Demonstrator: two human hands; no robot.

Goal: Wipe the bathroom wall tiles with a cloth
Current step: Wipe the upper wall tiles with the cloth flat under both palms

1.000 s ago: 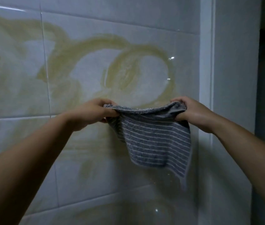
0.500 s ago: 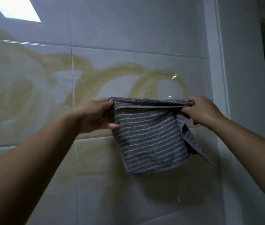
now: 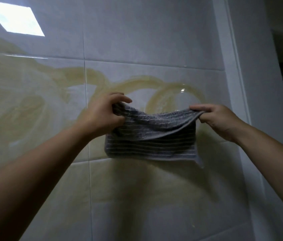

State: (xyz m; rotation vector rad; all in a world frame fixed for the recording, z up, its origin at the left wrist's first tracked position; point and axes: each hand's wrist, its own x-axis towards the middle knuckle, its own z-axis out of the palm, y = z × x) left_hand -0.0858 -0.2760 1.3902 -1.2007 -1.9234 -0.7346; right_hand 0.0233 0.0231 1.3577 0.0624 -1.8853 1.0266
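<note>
Two hands hold up one cloth (image 3: 152, 136) in front of the wall tiles (image 3: 137, 40). Your left hand (image 3: 105, 114) pinches the top left corner, with its fingers (image 3: 119, 99) closed on the fabric. Your right hand (image 3: 215, 119) grips the top right corner the same way. That cloth is grey with thin pale stripes, folded over, and it sags a little between your hands. Yellow smears (image 3: 156, 81) swirl across the shiny tiles behind it. Up in the left corner, a bright patch of light (image 3: 15, 18) shines on the tiles.
</note>
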